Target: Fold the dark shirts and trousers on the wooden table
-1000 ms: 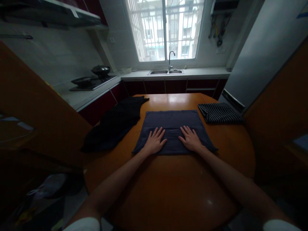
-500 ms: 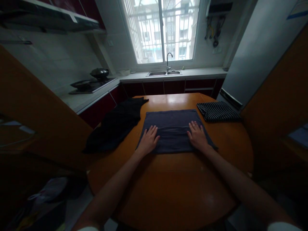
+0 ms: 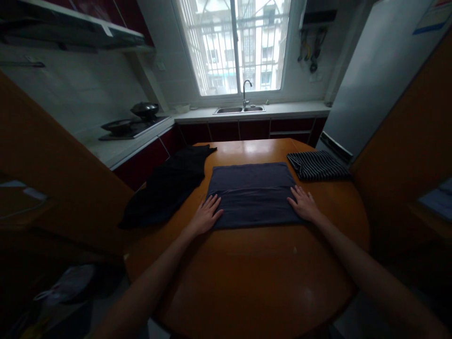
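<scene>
A dark blue-grey folded cloth (image 3: 254, 193), perhaps a garment, lies flat in front of me with a crease running across its middle. On its left edge rests my left hand (image 3: 207, 214), palm down with the fingers stretched out. My right hand (image 3: 304, 203) lies flat on the right edge, its fingers spread. Neither hand grasps the fabric. Both near corners of the cloth are partly covered by my hands.
The wooden table (image 3: 247, 278) has a rounded edge. A crumpled black garment (image 3: 169, 186) lies at its left, and a folded black-and-white striped cloth (image 3: 318, 165) at its right. Beyond are a sink (image 3: 229, 110), a stove (image 3: 134, 128) with pans and a fridge (image 3: 374, 70).
My hands have slid apart over the cloth, the left one outward and nearer to me, the right one outward to the right edge. The view has shifted slightly.
</scene>
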`<control>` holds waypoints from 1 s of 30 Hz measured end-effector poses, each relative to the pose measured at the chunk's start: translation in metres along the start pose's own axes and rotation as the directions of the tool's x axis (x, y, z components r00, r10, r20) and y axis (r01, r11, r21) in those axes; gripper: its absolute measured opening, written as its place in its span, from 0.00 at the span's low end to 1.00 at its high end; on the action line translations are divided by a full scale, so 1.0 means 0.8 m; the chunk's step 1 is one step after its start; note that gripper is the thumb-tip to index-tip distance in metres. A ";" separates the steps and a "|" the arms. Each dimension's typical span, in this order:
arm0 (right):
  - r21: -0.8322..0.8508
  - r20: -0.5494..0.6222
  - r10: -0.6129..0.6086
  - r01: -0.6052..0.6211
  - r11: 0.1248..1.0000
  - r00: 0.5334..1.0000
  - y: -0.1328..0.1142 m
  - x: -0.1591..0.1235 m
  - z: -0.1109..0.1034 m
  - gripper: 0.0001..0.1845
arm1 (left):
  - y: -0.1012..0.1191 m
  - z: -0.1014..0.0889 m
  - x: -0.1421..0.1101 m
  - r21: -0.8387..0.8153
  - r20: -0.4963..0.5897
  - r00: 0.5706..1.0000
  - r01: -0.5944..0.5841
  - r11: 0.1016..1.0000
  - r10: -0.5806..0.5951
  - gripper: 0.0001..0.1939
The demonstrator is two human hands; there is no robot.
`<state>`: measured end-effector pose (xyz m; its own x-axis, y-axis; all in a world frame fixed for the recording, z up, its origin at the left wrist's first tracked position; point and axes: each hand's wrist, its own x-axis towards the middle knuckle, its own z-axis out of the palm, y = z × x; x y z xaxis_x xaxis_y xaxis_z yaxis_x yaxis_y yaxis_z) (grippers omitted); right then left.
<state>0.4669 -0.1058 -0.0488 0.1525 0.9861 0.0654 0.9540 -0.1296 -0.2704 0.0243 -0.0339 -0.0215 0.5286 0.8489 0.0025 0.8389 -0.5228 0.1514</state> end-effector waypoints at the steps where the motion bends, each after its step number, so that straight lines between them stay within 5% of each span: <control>1: 0.032 -0.023 -0.013 0.014 0.999 1.000 0.009 -0.005 -0.001 0.36 | -0.010 -0.001 -0.010 -0.011 -0.013 1.000 -0.012 1.000 0.012 0.33; 6: 0.140 -0.245 -0.240 0.279 0.950 0.939 0.034 -0.062 -0.012 0.29 | -0.043 -0.007 -0.080 -0.053 -0.142 0.964 -0.233 0.971 0.224 0.30; 10: 0.086 -0.271 -0.454 0.491 0.867 0.849 0.039 -0.109 -0.024 0.19 | -0.054 -0.012 -0.118 -0.053 -0.227 0.921 -0.336 0.940 0.317 0.20; 20: 0.091 -0.267 -0.499 0.537 0.839 0.824 0.037 -0.115 -0.042 0.14 | -0.036 -0.026 -0.117 -0.052 -0.300 0.908 -0.322 0.945 0.293 0.17; 27: 0.329 0.075 -0.497 0.450 0.830 0.864 0.028 -0.190 -0.084 0.10 | -0.035 -0.065 -0.198 -0.224 -0.006 0.959 -0.277 0.934 0.283 0.13; 30: 0.391 0.142 -0.465 0.382 0.837 0.874 0.023 -0.177 -0.105 0.10 | -0.039 -0.085 -0.193 -0.308 0.025 0.980 -0.182 0.934 0.199 0.14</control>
<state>0.4847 -0.2568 0.0173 -0.3475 0.9365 0.0466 0.7558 0.3092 -0.5772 -0.0923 -0.1432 0.0406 0.6878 0.7258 0.0081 0.6474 -0.6185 0.4454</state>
